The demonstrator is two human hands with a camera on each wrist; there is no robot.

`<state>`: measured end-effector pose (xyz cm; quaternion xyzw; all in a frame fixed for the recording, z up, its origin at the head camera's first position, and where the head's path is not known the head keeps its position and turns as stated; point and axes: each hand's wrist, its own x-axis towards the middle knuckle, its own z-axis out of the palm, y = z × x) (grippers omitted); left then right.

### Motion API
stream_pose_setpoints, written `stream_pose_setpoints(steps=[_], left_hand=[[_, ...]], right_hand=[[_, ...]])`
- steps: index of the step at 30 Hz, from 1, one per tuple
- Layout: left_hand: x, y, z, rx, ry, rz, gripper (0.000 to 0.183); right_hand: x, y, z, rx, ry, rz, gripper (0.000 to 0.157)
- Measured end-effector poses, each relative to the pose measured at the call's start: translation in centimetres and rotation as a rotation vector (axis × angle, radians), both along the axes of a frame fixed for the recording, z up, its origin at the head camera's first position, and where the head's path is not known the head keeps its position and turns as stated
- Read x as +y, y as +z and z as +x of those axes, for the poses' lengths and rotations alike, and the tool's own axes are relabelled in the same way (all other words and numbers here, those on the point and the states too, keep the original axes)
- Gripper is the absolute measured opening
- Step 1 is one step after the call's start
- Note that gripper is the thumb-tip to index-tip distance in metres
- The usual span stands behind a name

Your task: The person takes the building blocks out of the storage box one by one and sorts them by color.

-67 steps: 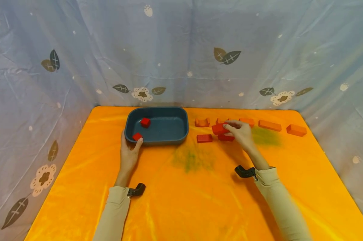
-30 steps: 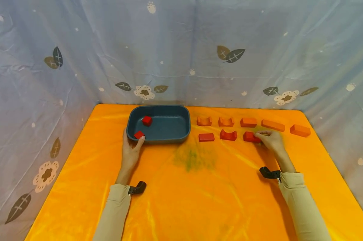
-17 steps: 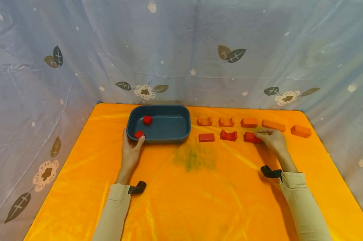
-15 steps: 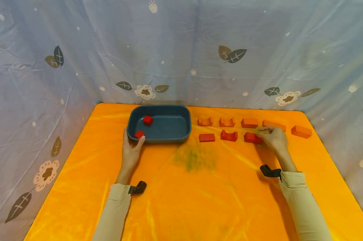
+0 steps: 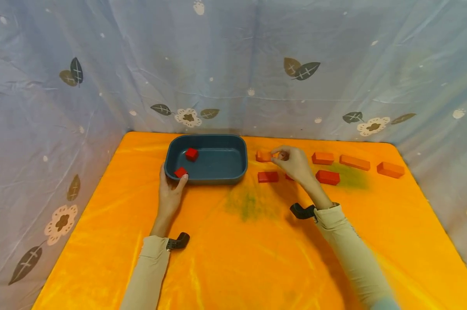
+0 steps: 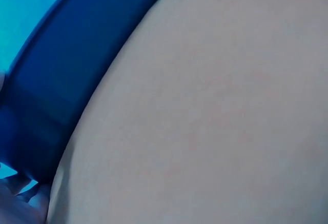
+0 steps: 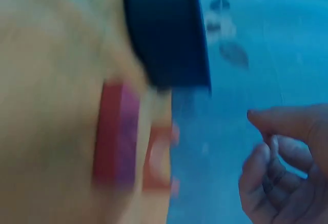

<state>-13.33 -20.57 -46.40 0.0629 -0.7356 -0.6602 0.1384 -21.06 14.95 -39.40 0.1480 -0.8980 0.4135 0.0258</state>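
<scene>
My left hand (image 5: 169, 199) grips the near left corner of a dark blue tub (image 5: 210, 181), thumb over the rim. Two red cubes (image 5: 191, 154) lie inside the tub, one right by that thumb. In the left wrist view the tub's wall (image 6: 66, 70) fills the upper left. My right hand (image 5: 298, 167) hovers over the block rows, fingers bent and nothing between them, fingertips close to an orange arch block (image 5: 262, 156). The right wrist view, blurred, shows the hand (image 7: 287, 167) apart from a red block (image 7: 115, 134). A red arch block (image 5: 289, 177) is mostly hidden beneath the hand.
To the right, an orange brick (image 5: 322, 158), a long orange bar (image 5: 354, 162) and another orange block (image 5: 390, 169) continue the back row. Red bricks (image 5: 268, 177) (image 5: 328, 177) form the front row. A patterned curtain (image 5: 249, 77) borders the yellow tablecloth (image 5: 233, 258).
My right hand has set a red brick down at the right of the front row, let go, and moved left to the orange arch block. My left hand has kept its grip on the tub.
</scene>
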Motion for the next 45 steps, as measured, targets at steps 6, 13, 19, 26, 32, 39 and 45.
stream_pose_setpoints(steps=[6, 13, 19, 26, 32, 39, 45], left_hand=[[-0.7, -1.1, -0.3, -0.006, 0.033, -0.032, 0.087], [0.4, 2.1, 0.8, -0.013, -0.014, -0.031, 0.083], [0.6, 2.1, 0.7, -0.009, -0.017, -0.029, 0.083], [-0.1, -0.6, -0.2, -0.023, 0.007, -0.043, 0.087], [-0.5, -1.5, -0.5, -0.004, 0.027, -0.072, 0.087], [-0.1, -0.1, -0.1, -0.024, -0.012, -0.047, 0.087], [0.2, 2.1, 0.8, -0.011, -0.026, -0.038, 0.083]], right_hand=[[-7.4, 0.3, -0.4, 0.008, 0.243, -0.053, 0.020], [-13.2, -0.4, -1.2, -0.078, 0.472, -0.055, 0.028], [-17.7, -1.7, -3.0, -0.163, 0.591, 0.014, 0.034], [-20.8, -2.7, -3.9, -0.165, 0.656, 0.100, 0.040], [-22.2, -3.6, -4.4, -0.145, 0.736, 0.143, 0.040], [-21.9, -3.9, -4.4, -0.111, 0.672, 0.157, 0.034], [-20.8, -2.9, -4.2, -0.124, 0.576, 0.092, 0.030]])
